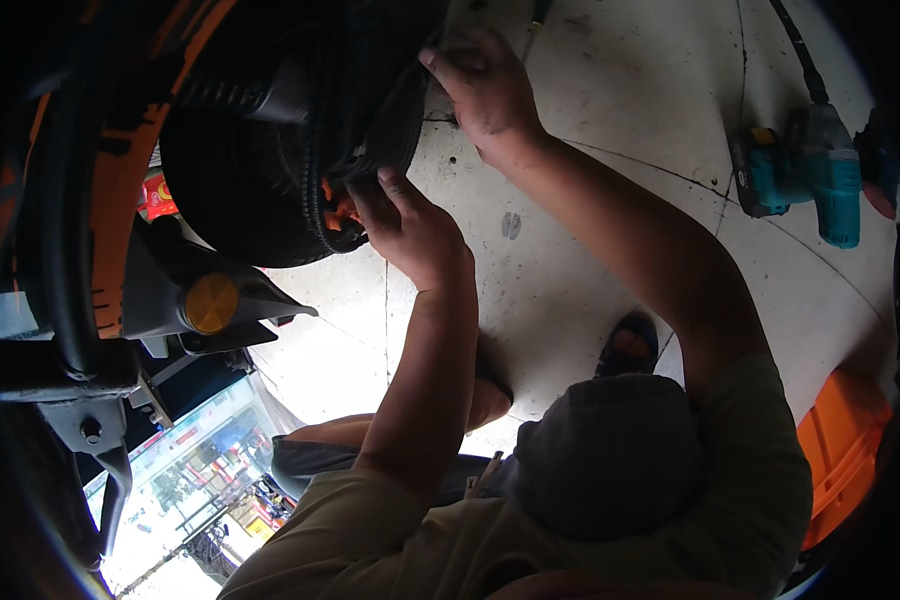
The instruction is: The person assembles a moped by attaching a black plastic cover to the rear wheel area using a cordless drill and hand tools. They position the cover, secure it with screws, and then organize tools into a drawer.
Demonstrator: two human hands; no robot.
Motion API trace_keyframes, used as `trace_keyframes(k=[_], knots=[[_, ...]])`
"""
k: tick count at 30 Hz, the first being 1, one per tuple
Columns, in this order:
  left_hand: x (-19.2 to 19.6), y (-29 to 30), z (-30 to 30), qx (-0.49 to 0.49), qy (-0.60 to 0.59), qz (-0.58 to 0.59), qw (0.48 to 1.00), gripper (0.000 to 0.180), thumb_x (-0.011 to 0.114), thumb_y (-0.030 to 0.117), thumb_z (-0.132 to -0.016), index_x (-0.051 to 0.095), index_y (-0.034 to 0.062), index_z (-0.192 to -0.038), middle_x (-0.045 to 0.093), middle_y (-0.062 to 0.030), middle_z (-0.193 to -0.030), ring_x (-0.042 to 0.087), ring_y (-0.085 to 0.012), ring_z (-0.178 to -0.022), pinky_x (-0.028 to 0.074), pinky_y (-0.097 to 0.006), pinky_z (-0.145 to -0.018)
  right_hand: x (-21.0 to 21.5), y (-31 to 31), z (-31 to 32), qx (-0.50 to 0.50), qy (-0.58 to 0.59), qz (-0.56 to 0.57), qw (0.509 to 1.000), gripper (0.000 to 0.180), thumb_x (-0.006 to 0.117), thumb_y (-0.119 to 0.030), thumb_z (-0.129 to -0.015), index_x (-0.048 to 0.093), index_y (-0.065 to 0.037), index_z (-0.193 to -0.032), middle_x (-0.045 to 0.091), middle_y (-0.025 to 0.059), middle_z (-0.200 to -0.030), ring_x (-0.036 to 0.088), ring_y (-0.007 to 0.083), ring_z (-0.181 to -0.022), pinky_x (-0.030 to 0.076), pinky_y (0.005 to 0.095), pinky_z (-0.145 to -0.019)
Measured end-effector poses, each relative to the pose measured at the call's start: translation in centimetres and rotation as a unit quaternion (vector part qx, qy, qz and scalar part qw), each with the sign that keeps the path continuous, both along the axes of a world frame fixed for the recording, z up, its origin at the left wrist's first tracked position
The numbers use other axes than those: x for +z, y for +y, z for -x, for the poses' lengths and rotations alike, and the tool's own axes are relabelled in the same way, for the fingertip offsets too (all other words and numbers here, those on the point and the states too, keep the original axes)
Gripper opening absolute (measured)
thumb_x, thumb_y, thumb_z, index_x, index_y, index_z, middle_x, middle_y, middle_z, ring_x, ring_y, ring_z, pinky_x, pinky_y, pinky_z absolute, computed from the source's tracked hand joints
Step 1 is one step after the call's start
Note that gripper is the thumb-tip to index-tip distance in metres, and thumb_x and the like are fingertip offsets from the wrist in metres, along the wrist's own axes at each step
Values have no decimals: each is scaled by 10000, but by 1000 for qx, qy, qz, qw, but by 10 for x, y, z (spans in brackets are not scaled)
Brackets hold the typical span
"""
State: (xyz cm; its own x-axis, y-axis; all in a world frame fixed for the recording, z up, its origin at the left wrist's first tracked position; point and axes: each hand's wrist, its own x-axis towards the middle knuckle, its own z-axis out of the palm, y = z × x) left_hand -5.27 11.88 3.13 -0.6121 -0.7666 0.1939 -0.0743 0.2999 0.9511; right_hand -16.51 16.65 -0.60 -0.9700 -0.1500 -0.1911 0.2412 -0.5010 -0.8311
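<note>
A vehicle with orange frame parts (125,215) fills the left side, and its black tyre (205,190) lies in deep shadow. My left hand (420,235) is closed, its fingertips at an orange piece (340,208) beside a black corrugated cable sleeve (313,205). Exactly what those fingers pinch is hidden. Farther up, my right hand (490,95) is closed too, thumb and fingers together at the edge of a dark part (395,110). Shadow hides what it grips.
An amber round reflector (210,303) sits on a grey bracket below the tyre. On the pale tiled floor (550,250) at right lies a teal power tool (830,180). An orange plastic bin (842,450) stands lower right. A glass display case (195,465) is at lower left.
</note>
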Motion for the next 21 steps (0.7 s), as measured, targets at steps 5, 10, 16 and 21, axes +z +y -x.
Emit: trace_keyframes(k=[5,10,16,21], knots=[[19,13,8,47,7,-162,986,490,440,302,-1014,387,-30,-1369,479,-152,-1352,454,-227,-1228,317,-327,-1061,7,3,-15,25,139,11,990,364,707,-151,-844,558,-34,-1155,661,44,-968,643,128,-904,509,261,-824],[5,-4,1,-10,2,-185,983,540,441,373,-1004,335,25,-1403,427,-139,-1402,402,-246,-1297,290,-389,-1087,12,1,-17,42,204,18,978,396,744,-92,-806,551,-31,-1147,659,51,-983,656,162,-962,529,304,-865],[-5,-3,10,-22,53,-228,972,566,426,412,-1002,260,99,-1444,362,-111,-1453,369,-256,-1321,306,-430,-1082,-2,-6,-5,12,303,-134,943,380,760,-71,-783,553,-20,-1098,658,52,-928,662,167,-910,546,289,-804],[-1,-14,5,-36,-6,-184,982,554,418,372,-1012,223,62,-1426,407,-185,-1407,499,-319,-1234,391,-427,-1055,-17,-6,-4,-38,276,-221,934,423,745,-145,-804,533,9,-1136,596,98,-957,617,198,-868,533,306,-777]])
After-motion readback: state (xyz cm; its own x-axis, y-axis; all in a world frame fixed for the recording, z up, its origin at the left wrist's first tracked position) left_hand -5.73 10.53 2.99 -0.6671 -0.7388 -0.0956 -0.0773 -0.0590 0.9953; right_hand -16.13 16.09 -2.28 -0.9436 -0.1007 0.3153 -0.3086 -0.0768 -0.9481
